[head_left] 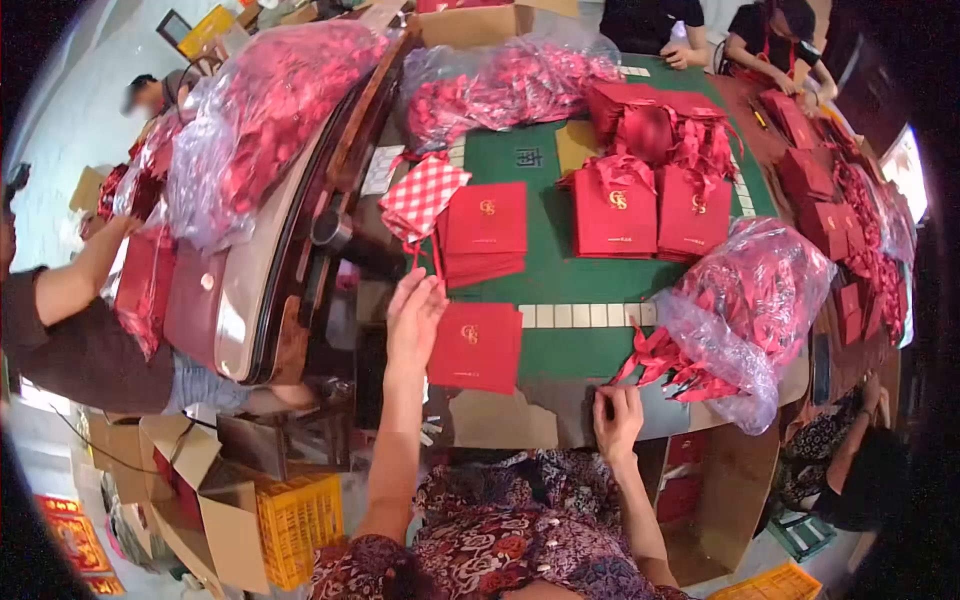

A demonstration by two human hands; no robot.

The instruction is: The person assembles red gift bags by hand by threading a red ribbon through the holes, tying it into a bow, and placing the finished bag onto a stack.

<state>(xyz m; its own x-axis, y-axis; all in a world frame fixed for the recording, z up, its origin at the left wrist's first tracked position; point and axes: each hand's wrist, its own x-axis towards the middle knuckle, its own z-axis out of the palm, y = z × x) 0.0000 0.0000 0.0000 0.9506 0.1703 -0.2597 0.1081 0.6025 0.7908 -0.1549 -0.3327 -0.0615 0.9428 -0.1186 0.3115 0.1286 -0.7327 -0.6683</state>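
My left hand (415,308) is raised over the left side of the table, its fingertips closed on a thin red ribbon (437,258). The ribbon hangs below a red-and-white checked pouch (424,198). Beside this hand lie a stack of red paper bags (485,225) with gold print and, nearer me, a second red stack (474,350). My right hand (618,418) rests at the table's front edge with fingers curled in; what they hold, if anything, is hidden. Red ribbon ends (650,355) spill from a clear plastic sack (750,300) just beyond it.
More red bags with ribbon handles (615,210) stand on the green tabletop (560,355), near a row of white tiles (570,316). Big plastic sacks (290,100) fill the left. A dark cup (335,232) is by the table's left edge. Several people sit around.
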